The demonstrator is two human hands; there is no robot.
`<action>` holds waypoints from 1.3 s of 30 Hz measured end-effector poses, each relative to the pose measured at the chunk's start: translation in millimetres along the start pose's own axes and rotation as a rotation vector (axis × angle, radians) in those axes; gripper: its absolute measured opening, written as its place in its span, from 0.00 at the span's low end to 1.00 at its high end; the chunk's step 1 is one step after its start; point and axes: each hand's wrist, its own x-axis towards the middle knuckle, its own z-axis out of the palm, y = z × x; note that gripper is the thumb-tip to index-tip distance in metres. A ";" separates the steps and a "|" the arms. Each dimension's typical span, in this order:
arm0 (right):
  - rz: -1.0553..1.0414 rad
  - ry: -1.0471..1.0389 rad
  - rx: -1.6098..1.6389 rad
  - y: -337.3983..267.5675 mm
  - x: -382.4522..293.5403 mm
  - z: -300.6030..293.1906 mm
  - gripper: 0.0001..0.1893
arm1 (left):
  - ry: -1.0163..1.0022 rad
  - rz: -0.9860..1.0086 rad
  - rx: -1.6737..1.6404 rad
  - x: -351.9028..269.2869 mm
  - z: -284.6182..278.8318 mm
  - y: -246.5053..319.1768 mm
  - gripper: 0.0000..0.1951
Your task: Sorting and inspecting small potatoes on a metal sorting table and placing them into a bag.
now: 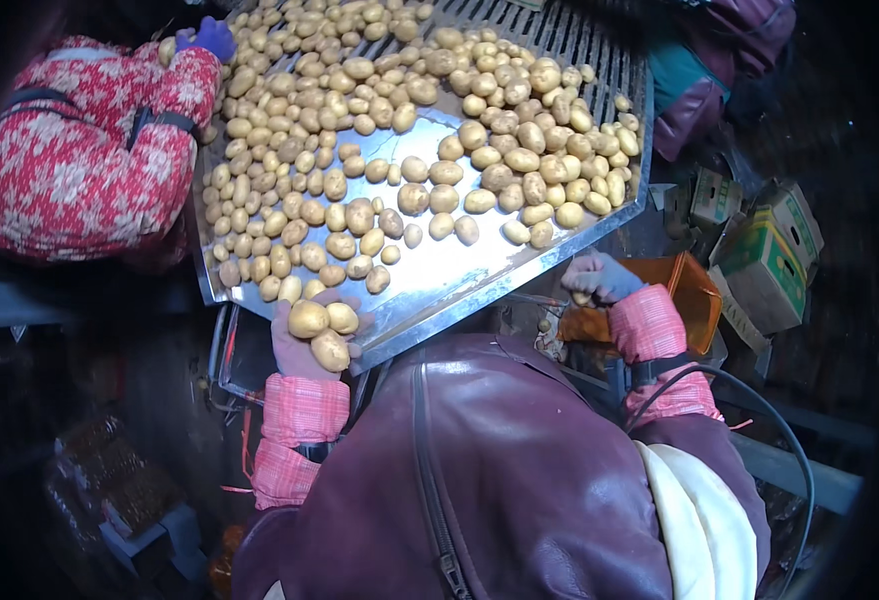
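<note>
Several potatoes [525, 135] lie spread over a sheet-metal sorting table [477, 255] in front of me. At its near-left edge, my gloved left hand [294, 358] is palm up with three potatoes [309, 319] resting in it. My gloved right hand [603, 279] is just outside the right side of the metal rim. Its fingers are curled, and a small potato [582, 298] shows beneath them. An orange container [698, 300] is below and beside that hand; its contents are mostly hidden.
A co-worker's floral sleeve [161, 165] and purple glove [215, 37] are at the table's left side. Another person's maroon clothing [691, 112] appears at the upper right. Dark slotted bars [613, 64] form the far part. Cardboard boxes [766, 277] stand right; a black cable [784, 442] loops by my right arm.
</note>
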 end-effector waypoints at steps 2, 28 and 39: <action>0.037 0.113 0.029 31.0 12.9 5.9 0.13 | -0.039 -0.079 -0.110 -3.2 7.4 0.7 0.34; -0.536 0.266 -1.009 -146.8 156.3 148.1 0.28 | -0.063 -0.043 -0.204 -2.6 -13.1 -10.5 0.34; -0.642 0.087 -1.291 -168.9 181.6 170.8 0.23 | -0.039 -0.001 -0.187 -2.0 -7.1 -9.5 0.34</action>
